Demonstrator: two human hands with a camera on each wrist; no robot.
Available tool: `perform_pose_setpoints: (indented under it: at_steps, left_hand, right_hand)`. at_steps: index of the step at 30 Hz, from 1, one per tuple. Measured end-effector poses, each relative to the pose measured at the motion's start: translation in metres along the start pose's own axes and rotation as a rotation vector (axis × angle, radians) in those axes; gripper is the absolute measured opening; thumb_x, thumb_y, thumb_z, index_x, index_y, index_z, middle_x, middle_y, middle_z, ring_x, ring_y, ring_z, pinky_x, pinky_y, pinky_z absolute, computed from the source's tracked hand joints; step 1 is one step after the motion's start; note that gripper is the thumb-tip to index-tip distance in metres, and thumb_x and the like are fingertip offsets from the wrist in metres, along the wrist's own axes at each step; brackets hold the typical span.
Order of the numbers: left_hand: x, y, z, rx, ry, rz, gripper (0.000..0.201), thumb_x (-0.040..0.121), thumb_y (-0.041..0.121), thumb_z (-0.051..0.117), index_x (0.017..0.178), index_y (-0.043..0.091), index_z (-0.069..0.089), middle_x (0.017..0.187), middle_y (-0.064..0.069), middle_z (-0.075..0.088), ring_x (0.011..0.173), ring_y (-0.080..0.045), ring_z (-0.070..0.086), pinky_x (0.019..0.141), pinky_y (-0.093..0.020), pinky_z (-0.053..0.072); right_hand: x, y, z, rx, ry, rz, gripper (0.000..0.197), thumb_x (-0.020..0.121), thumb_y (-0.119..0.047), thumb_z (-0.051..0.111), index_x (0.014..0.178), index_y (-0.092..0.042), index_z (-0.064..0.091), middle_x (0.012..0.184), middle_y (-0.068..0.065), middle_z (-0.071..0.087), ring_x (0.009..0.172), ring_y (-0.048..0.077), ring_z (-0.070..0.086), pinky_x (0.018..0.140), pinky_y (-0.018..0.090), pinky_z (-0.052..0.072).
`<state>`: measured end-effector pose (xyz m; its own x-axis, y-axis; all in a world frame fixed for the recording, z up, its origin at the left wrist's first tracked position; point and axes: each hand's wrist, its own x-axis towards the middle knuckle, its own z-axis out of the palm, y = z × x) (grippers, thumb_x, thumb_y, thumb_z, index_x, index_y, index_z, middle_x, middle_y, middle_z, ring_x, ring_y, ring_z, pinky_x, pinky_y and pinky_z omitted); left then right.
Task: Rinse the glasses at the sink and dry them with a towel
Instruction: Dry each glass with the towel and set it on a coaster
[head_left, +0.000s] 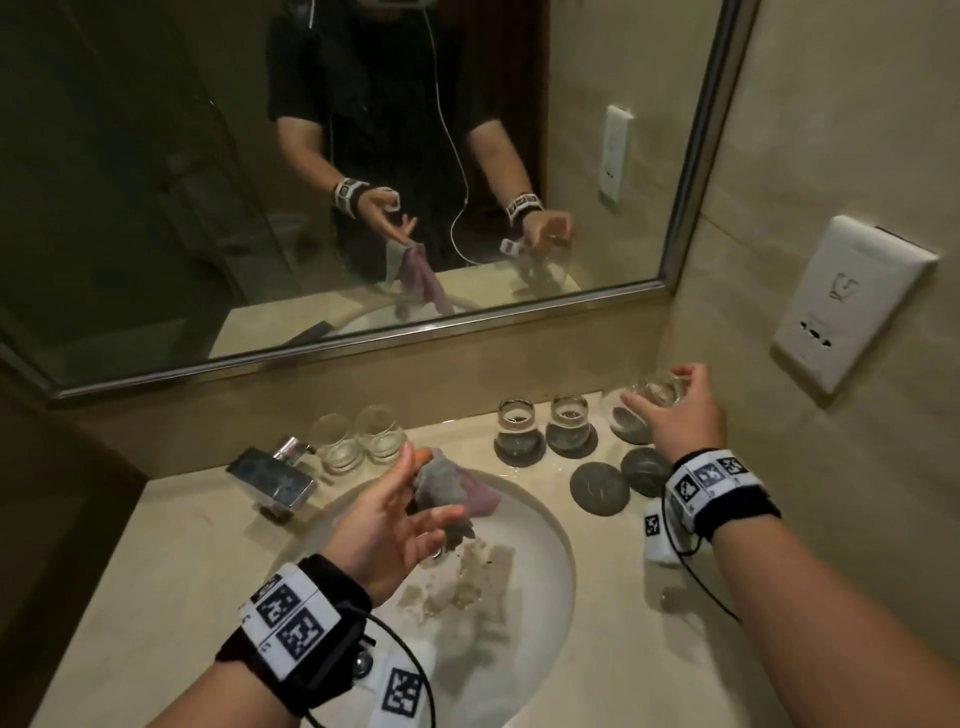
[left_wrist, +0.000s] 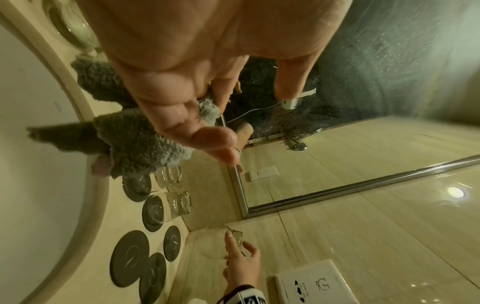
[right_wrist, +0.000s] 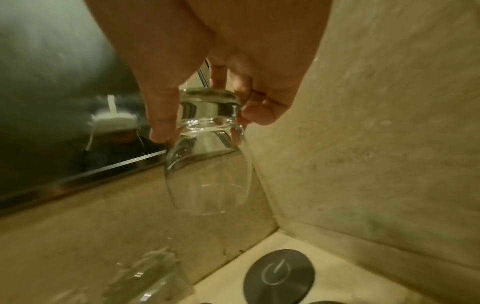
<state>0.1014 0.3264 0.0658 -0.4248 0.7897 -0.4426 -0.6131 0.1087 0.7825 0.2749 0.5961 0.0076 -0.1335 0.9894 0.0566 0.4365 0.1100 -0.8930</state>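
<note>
My right hand (head_left: 658, 396) grips a clear glass (head_left: 655, 391) upside down by its thick base, in the back right corner of the counter. The glass (right_wrist: 207, 174) hangs mouth-down, a little above a dark round coaster (right_wrist: 279, 271). My left hand (head_left: 431, 491) is over the sink basin (head_left: 563, 551) and holds a bunched grey and purple towel (head_left: 441, 483), which hangs from its fingers (left_wrist: 205, 139). Two glasses (head_left: 516, 421) (head_left: 570, 415) stand upside down on coasters behind the basin. Two more glasses (head_left: 335, 441) (head_left: 379, 434) stand upright beside the faucet (head_left: 275, 478).
Two empty dark coasters (head_left: 600, 488) (head_left: 644, 470) lie right of the basin. A mirror (head_left: 311, 182) covers the back wall. The side wall on the right carries a white socket plate (head_left: 852, 306). The beige counter runs round the basin on both sides.
</note>
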Motion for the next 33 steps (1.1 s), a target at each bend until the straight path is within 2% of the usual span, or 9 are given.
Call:
perform_pose_setpoints:
  at_steps: [3, 5, 8, 13, 17, 20, 27, 30, 33]
  left_hand:
    - [0.008, -0.001, -0.002, 0.001, 0.026, -0.025, 0.055, 0.078, 0.052, 0.053, 0.122, 0.019, 0.057, 0.121, -0.009, 0.061, 0.076, -0.019, 0.062, 0.051, -0.023, 0.052]
    - [0.011, 0.002, -0.005, -0.006, 0.03, -0.033, 0.055, 0.079, 0.051, 0.053, 0.123, 0.019, 0.057, 0.113, -0.008, 0.064, 0.076, -0.019, 0.062, 0.051, -0.023, 0.052]
    - [0.018, 0.006, -0.013, -0.03, 0.043, -0.035, 0.057, 0.08, 0.05, 0.052, 0.127, 0.018, 0.056, 0.101, -0.006, 0.069, 0.074, -0.02, 0.063, 0.05, -0.023, 0.053]
    - [0.028, 0.007, -0.021, -0.054, 0.055, -0.027, 0.056, 0.082, 0.051, 0.051, 0.127, 0.019, 0.059, 0.109, -0.005, 0.064, 0.076, -0.021, 0.064, 0.049, -0.024, 0.053]
    - [0.034, 0.004, -0.025, -0.073, 0.071, -0.04, 0.057, 0.08, 0.05, 0.051, 0.127, 0.018, 0.058, 0.099, 0.0, 0.067, 0.074, -0.021, 0.065, 0.048, -0.024, 0.051]
    - [0.038, 0.001, -0.027, -0.09, 0.074, -0.047, 0.059, 0.08, 0.05, 0.051, 0.129, 0.018, 0.057, 0.1, 0.001, 0.069, 0.074, -0.021, 0.065, 0.048, -0.024, 0.051]
    - [0.046, -0.006, -0.031, -0.086, 0.081, -0.059, 0.055, 0.081, 0.05, 0.049, 0.125, 0.018, 0.059, 0.081, 0.006, 0.073, 0.072, -0.019, 0.065, 0.05, -0.023, 0.048]
    - [0.046, -0.006, -0.028, -0.083, 0.084, -0.062, 0.055, 0.08, 0.049, 0.05, 0.124, 0.018, 0.059, 0.085, 0.004, 0.073, 0.071, -0.02, 0.065, 0.049, -0.023, 0.048]
    - [0.045, -0.004, -0.025, -0.095, 0.1, -0.067, 0.058, 0.079, 0.05, 0.051, 0.127, 0.018, 0.058, 0.098, 0.001, 0.068, 0.071, -0.019, 0.065, 0.048, -0.023, 0.049]
  right_hand:
    - [0.038, 0.014, 0.001, -0.184, -0.015, 0.008, 0.064, 0.067, -0.036, 0.085, 0.115, -0.02, 0.047, 0.119, 0.009, 0.063, 0.104, 0.028, 0.061, 0.088, 0.037, 0.052]
    - [0.056, 0.023, 0.006, -0.266, -0.045, 0.015, 0.064, 0.068, -0.037, 0.085, 0.116, -0.019, 0.047, 0.12, 0.011, 0.063, 0.107, 0.032, 0.061, 0.088, 0.039, 0.051]
    - [0.078, 0.033, 0.018, -0.325, -0.091, 0.035, 0.06, 0.069, -0.034, 0.085, 0.113, -0.021, 0.047, 0.116, 0.01, 0.065, 0.103, 0.032, 0.062, 0.086, 0.039, 0.052]
    - [0.106, 0.05, 0.041, -0.396, -0.177, 0.076, 0.056, 0.07, -0.028, 0.085, 0.109, -0.022, 0.045, 0.113, 0.009, 0.063, 0.099, 0.032, 0.062, 0.086, 0.042, 0.053]
    - [0.115, 0.061, 0.054, -0.437, -0.213, 0.108, 0.062, 0.066, -0.026, 0.086, 0.109, -0.022, 0.042, 0.11, 0.011, 0.062, 0.096, 0.032, 0.06, 0.087, 0.044, 0.052]
    - [0.116, 0.066, 0.059, -0.452, -0.219, 0.133, 0.063, 0.065, -0.024, 0.088, 0.108, -0.021, 0.042, 0.106, 0.011, 0.061, 0.095, 0.033, 0.059, 0.087, 0.045, 0.052]
    - [0.119, 0.074, 0.07, -0.516, -0.22, 0.139, 0.063, 0.066, -0.023, 0.088, 0.112, -0.017, 0.045, 0.112, 0.014, 0.061, 0.101, 0.035, 0.059, 0.088, 0.045, 0.051]
    - [0.117, 0.073, 0.07, -0.535, -0.243, 0.16, 0.067, 0.066, -0.025, 0.087, 0.115, -0.019, 0.043, 0.117, 0.015, 0.059, 0.105, 0.036, 0.058, 0.091, 0.048, 0.051]
    - [0.114, 0.063, 0.069, -0.643, -0.227, 0.142, 0.077, 0.067, -0.039, 0.083, 0.127, -0.019, 0.039, 0.133, 0.016, 0.049, 0.124, 0.038, 0.044, 0.102, 0.053, 0.04]
